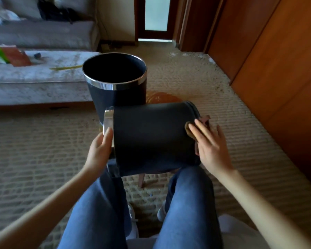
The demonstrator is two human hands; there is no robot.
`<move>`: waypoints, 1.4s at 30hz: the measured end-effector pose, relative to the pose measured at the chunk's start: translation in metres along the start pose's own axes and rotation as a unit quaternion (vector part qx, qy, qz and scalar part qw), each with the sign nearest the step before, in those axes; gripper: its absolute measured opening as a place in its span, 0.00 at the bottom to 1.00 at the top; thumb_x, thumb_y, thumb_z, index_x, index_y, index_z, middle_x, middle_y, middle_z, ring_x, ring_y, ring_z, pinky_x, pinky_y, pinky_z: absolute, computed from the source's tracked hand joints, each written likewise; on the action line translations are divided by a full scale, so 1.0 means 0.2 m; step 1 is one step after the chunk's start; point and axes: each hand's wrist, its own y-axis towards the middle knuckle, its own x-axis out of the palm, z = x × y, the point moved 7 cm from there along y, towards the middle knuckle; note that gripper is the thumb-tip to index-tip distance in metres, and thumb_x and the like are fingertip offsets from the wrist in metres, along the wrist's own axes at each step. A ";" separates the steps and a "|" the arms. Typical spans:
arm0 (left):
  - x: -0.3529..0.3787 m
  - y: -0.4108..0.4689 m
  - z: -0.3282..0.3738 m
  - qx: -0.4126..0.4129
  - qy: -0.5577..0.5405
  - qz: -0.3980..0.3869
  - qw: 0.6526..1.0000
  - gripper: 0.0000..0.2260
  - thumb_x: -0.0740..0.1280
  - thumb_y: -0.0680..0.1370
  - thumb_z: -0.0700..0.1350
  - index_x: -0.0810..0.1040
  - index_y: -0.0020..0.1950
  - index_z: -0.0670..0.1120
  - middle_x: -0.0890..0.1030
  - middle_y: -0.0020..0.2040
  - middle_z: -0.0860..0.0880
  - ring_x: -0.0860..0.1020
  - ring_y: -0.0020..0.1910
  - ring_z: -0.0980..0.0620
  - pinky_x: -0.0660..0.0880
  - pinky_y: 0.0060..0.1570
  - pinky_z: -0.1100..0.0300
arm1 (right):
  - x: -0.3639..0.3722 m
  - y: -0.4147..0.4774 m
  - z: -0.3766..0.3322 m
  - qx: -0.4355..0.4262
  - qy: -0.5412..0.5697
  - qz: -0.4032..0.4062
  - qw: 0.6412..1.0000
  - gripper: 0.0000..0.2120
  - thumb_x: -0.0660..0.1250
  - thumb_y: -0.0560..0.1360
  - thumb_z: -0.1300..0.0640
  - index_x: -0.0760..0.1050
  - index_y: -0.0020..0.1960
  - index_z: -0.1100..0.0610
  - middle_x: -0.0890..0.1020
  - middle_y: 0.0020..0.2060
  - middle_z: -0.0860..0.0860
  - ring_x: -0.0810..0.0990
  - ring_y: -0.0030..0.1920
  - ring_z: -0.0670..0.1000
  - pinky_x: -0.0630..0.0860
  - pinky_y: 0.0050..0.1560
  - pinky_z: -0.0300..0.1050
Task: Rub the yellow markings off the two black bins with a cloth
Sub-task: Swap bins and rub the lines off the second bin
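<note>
One black bin (pixel 151 137) with a chrome rim lies on its side across my knees, rim pointing left. My left hand (pixel 99 150) grips that rim. My right hand (pixel 212 146) presses a brownish cloth (pixel 189 129) flat against the bin's base end, fingers spread over it; most of the cloth is hidden under the hand. A second black bin (pixel 115 81) stands upright on the carpet just behind the first, its mouth open. No yellow marking shows on the sides facing me.
A grey upholstered bench (pixel 34 81) with papers and a yellow strip lies to the left, a sofa behind it. Wooden wardrobe panels (pixel 276 69) run along the right. An orange plastic bag (pixel 162 97) sits behind the bins. Beige carpet covers the floor.
</note>
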 end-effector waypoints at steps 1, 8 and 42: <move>0.00 -0.08 -0.01 0.027 0.004 0.032 0.999 0.18 0.58 0.85 0.55 0.71 0.37 0.50 0.71 0.31 0.52 0.68 0.30 0.55 0.67 0.35 0.54 | -0.01 -0.01 0.06 0.029 0.021 -0.005 0.999 0.23 0.56 0.80 0.64 0.68 0.75 0.55 0.68 0.75 0.54 0.72 0.69 0.60 0.71 0.68 0.60; 0.11 -0.17 0.28 0.116 0.045 0.079 0.989 0.22 0.58 0.85 0.50 0.68 0.35 0.40 0.70 0.29 0.50 0.68 0.30 0.54 0.67 0.35 0.52 | -0.04 0.03 0.19 0.191 0.174 0.066 0.964 0.20 0.56 0.80 0.67 0.73 0.70 0.60 0.73 0.67 0.55 0.71 0.68 0.49 0.68 0.69 0.38; 0.70 0.23 1.04 0.452 0.321 -0.190 0.810 0.28 0.54 0.78 0.70 0.70 0.32 0.48 0.70 0.28 0.51 0.70 0.28 0.54 0.66 0.34 0.56 | -0.11 0.38 0.36 0.327 0.395 0.302 0.803 0.17 0.54 0.84 0.61 0.69 0.72 0.59 0.75 0.67 0.48 0.73 0.68 0.43 0.67 0.69 0.35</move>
